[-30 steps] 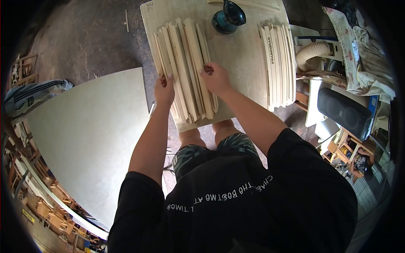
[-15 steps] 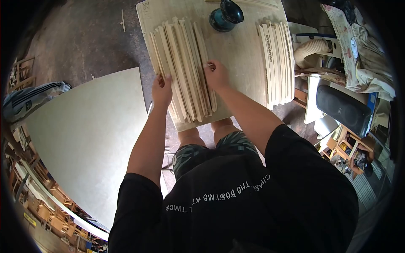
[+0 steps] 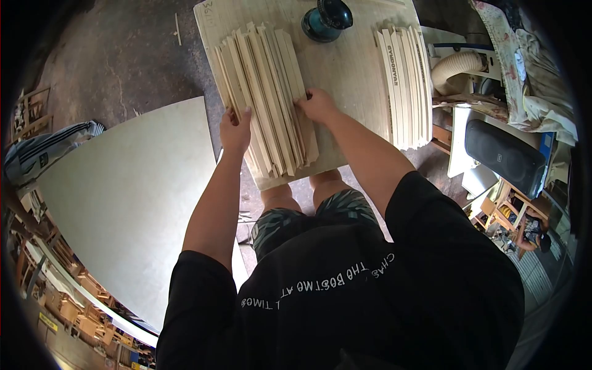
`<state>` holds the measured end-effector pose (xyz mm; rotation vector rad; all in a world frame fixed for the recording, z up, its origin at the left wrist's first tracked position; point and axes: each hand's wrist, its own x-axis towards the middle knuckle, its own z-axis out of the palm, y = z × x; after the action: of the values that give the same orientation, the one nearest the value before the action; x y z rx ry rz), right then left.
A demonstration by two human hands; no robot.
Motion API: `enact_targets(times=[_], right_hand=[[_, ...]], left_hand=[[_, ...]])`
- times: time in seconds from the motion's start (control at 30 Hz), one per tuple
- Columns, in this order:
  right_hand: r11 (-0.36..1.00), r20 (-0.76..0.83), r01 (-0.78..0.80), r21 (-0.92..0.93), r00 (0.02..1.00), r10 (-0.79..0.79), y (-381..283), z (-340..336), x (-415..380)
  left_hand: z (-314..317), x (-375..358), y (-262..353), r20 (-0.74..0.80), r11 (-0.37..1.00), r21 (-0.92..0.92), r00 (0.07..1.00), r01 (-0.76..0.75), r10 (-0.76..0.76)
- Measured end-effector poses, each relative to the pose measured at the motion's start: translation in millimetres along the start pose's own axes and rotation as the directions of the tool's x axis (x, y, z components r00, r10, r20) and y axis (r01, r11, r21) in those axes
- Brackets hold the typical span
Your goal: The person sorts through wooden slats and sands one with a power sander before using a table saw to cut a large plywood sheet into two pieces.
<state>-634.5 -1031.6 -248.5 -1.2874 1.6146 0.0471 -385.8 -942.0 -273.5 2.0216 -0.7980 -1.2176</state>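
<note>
A bundle of long pale wooden strips (image 3: 262,102) lies lengthwise on the plywood board (image 3: 351,80) in front of me. My left hand (image 3: 235,131) is at the bundle's left side, fingers curled against the outer edge and thumb along the strips. On the opposite side, my right hand (image 3: 318,106) pinches the outermost wooden strip (image 3: 302,117), which leans outward with its broad face showing. The fingertips of both hands are partly hidden.
A dark teal power sander (image 3: 327,21) stands at the board's far side. A second row of wooden strips (image 3: 404,86) lies along the right edge. A large pale panel (image 3: 135,203) is at left. A ribbed hose (image 3: 456,68) and black speaker (image 3: 502,151) are at right.
The outermost strip on the right has tipped outward, so more of its broad face shows. My right hand has shifted slightly with it. My left hand stays at the bundle's left side.
</note>
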Motion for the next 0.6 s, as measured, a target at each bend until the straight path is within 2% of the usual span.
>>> enact_targets(times=[0.1,0.17,0.2,0.27,0.3,0.37,0.4,0.47,0.57,0.6], right_hand=[[1.000,-0.226,0.006,-0.002,0.974,-0.006,2.9,8.2,-1.2],[1.000,-0.252,0.022,-0.019,0.967,-0.026,5.1,10.9,-1.1],[0.999,-0.265,0.028,-0.027,0.964,-0.034,2.7,10.1,-4.6],[0.999,-0.206,0.034,0.035,0.978,-0.026,-0.9,3.2,-10.1],[0.997,-0.174,0.036,0.063,0.984,-0.024,-3.6,-0.2,-12.7],[0.998,-0.269,0.019,0.067,0.963,0.000,-1.2,1.1,-8.8],[0.997,-0.318,0.010,0.071,0.948,0.013,-1.7,1.7,-8.4],[0.994,-0.346,0.091,0.063,0.936,-0.064,-4.6,5.8,-7.1],[0.990,-0.368,0.134,-0.041,0.919,-0.139,-4.5,30.3,2.3],[0.993,-0.338,0.120,0.010,0.935,-0.110,-11.2,27.8,-4.9]], left_hand=[[-3.2,-4.9,5.5,0.007,1.000,0.028,1.000,-0.003,0.003],[-3.5,-12.1,16.8,0.017,0.999,0.034,1.000,0.004,-0.004],[-1.4,-15.6,17.1,-0.021,0.977,0.198,0.997,-0.074,0.080],[8.2,-22.7,18.5,-0.046,0.837,0.509,0.964,-0.202,0.261],[17.9,-33.4,31.1,0.021,0.799,0.565,0.971,-0.207,0.237],[38.3,-59.8,65.6,0.144,0.713,0.665,0.975,-0.222,0.169],[46.5,-62.8,67.1,0.104,0.708,0.685,0.985,-0.172,0.138],[57.5,-60.4,71.7,0.028,0.692,0.717,0.996,-0.079,0.085],[58.8,-49.5,55.6,0.038,0.682,0.728,0.997,-0.072,0.065],[55.8,-52.5,58.5,0.040,0.693,0.718,0.998,-0.066,0.054]])
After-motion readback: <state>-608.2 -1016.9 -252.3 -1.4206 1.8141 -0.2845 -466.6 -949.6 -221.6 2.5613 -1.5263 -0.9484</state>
